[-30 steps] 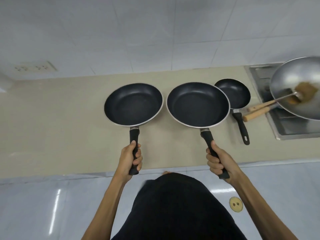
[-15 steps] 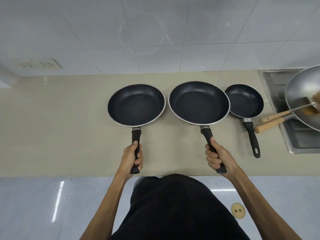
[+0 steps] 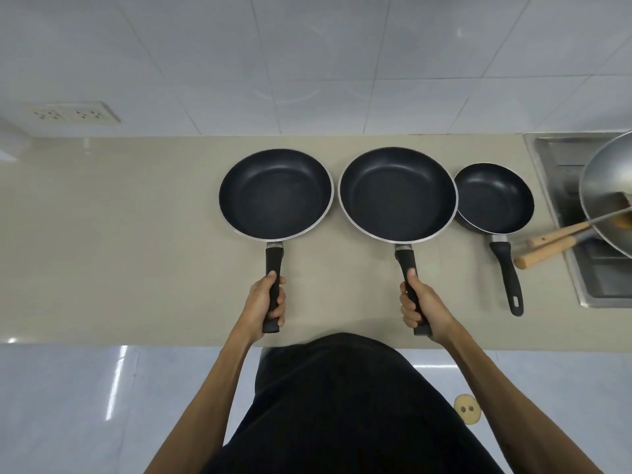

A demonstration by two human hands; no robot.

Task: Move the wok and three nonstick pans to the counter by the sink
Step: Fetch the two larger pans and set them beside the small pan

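Both hands loaded. Left hand (image 3: 268, 301) is wrapped round the black handle of the left pan (image 3: 275, 194), fingers clamped shut on it, thumb lying along the top. Right hand (image 3: 421, 308) likewise, clamped on the handle of the middle pan (image 3: 397, 194), the biggest one.

Both pans sit mid-frame over the beige counter (image 3: 113, 217). Can't tell whether their bases are touching it or just above it. Handles run from the pans straight down the frame toward me, so the long axis of each is roughly vertical in frame; the middle one tilts slightly right at the bottom.

Small pan (image 3: 495, 198) is already down, right of centre, rim just beside the middle pan's rim, possibly tucked under it. Its handle also points down-frame. Nobody is holding it.

Wok (image 3: 607, 193) is at the right edge, over the sink (image 3: 561, 186), with a spatula (image 3: 578, 229) inside. The two wooden handles stick out down-left onto the counter.

Key relation: sink lies to frame right, so the right hand is nearer. Judging from this, three pans are in place by the sink; next I'd let go of both. Wok then falls to the right hand, gripping its wooden handle (image 3: 547, 249).
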